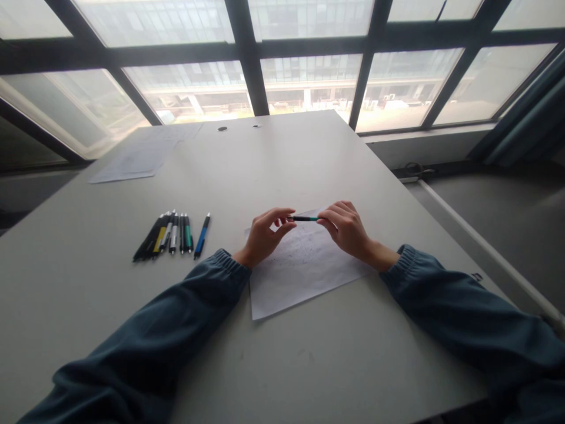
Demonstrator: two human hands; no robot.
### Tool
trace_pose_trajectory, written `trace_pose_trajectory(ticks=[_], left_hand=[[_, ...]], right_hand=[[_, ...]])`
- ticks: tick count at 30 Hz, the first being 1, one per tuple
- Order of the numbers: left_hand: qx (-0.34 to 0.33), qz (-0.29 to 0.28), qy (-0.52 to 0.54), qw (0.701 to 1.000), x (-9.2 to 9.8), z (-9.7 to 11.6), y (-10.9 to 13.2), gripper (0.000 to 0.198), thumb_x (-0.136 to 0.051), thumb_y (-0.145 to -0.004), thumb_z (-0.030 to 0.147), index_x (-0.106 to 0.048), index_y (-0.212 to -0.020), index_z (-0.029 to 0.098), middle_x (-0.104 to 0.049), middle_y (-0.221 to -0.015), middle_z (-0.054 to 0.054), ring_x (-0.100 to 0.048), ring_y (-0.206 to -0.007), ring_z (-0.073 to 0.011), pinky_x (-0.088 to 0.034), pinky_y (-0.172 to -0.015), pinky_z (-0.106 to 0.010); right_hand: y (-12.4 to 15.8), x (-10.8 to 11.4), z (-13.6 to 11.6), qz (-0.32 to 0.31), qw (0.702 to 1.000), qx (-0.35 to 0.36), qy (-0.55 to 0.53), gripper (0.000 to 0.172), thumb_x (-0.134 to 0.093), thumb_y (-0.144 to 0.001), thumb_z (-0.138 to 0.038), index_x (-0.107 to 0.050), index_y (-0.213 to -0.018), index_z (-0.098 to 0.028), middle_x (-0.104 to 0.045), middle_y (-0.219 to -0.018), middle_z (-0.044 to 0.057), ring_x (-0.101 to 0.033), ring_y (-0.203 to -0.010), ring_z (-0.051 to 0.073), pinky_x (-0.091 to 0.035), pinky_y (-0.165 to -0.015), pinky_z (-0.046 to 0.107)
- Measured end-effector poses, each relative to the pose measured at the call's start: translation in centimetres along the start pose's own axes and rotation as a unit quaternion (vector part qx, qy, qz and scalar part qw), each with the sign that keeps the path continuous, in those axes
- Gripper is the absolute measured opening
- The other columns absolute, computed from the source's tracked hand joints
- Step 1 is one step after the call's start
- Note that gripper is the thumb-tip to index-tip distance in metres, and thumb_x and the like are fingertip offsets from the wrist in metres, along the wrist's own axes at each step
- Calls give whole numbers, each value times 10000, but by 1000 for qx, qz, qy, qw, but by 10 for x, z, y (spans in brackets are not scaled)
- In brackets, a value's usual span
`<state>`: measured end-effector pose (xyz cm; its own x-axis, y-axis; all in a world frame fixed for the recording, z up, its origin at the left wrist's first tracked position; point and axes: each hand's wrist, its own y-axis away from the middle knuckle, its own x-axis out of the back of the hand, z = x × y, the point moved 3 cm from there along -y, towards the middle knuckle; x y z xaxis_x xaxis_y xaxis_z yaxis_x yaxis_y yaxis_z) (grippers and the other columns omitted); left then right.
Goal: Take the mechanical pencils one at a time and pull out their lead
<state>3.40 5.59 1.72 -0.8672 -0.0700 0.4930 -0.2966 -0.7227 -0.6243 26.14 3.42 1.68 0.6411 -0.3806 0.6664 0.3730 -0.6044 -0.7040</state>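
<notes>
A black and green pen (304, 218) is held level between my two hands, above a white sheet of paper (304, 282). My left hand (266, 232) pinches its black end between thumb and fingers. At the green end, my right hand (346, 228) has thumb and fingertips closed on the barrel. Faint marks show on the paper below. Off to the left lies a group of several pens (170, 234) in black, yellow, white and green, side by side. A blue pen (202, 237) rests a little apart, on the group's right.
The white table (145, 330) extends away to a dark-framed window (260, 76). More paper sheets (132, 160) lie at the far left. Two round holes sit near the table's far edge. On the right, a white pipe (489, 247) runs beyond the table edge, below a dark curtain (525, 118).
</notes>
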Motion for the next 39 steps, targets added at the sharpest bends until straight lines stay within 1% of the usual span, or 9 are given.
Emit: trace_pose_trajectory(ticks=[2,7,10,12,18,25,32,37,39], left_hand=[[-2,4,3,1000,0,0,0,300,-777,-852,375,-733,-1097,207,-746,-850,-26,-607,-680,-116,-525,-682,-243],[-10,-2,11,1000,0,3,0,136,-745,-882,318,-761,-947,200,-748,-849,-38,-629,-708,-125,-526,-683,-249],[6,30,-4,1000,2,0,-2,121,-721,-898,300,-756,-944,194,-745,-856,-42,-632,-714,-131,-530,-702,-263],[18,56,-8,998,4,-3,-2,117,-718,-898,294,-751,-952,196,-747,-880,-40,-637,-724,-132,-529,-707,-266],[29,99,-5,995,6,-9,-3,89,-697,-910,268,-728,-961,203,-742,-904,-26,-656,-772,-131,-522,-711,-252],[60,126,-12,990,8,-10,-4,130,-681,-914,296,-723,-992,200,-748,-916,-31,-679,-810,-147,-532,-720,-263],[78,109,16,991,6,-15,-4,172,-671,-918,341,-715,-993,193,-743,-933,-43,-675,-834,-153,-529,-721,-265],[61,98,-24,993,8,-10,-5,334,-616,-947,341,-609,-1257,216,-675,-1246,-101,-666,-990,-184,-545,-804,-316],[46,98,-56,993,9,-8,-5,374,-604,-945,305,-569,-1307,218,-640,-1285,-109,-648,-1033,-198,-547,-833,-340]], right_hand=[[0,0,-1,-6,1000,6,0,240,-533,-1019,-374,-669,-910,-209,-702,-839,42,-575,-851,212,-392,-870,376],[0,0,-2,-4,1000,17,-19,208,-576,-996,-395,-685,-970,-219,-724,-897,44,-601,-876,216,-424,-875,387],[0,3,2,27,999,-8,-40,254,-610,-974,-423,-669,-1126,-227,-728,-1029,64,-626,-957,232,-454,-882,395],[2,6,7,54,997,-35,-53,284,-618,-969,-432,-655,-1166,-230,-719,-1034,67,-635,-968,237,-469,-882,400],[8,10,21,69,995,-57,-39,151,-639,-964,-362,-678,-901,-231,-699,-865,32,-634,-853,216,-469,-831,384],[9,7,20,44,997,-61,-33,102,-622,-970,-271,-689,-912,-222,-723,-905,36,-647,-876,207,-456,-840,374],[6,5,17,24,998,-58,-30,124,-603,-959,-228,-686,-866,-222,-722,-881,34,-645,-857,205,-453,-835,368],[2,4,22,24,998,-60,-18,148,-595,-960,-243,-689,-849,-221,-720,-862,33,-636,-854,201,-443,-840,364],[0,5,32,40,996,-80,-3,160,-588,-959,-252,-691,-842,-215,-715,-854,37,-636,-856,202,-441,-842,360]])
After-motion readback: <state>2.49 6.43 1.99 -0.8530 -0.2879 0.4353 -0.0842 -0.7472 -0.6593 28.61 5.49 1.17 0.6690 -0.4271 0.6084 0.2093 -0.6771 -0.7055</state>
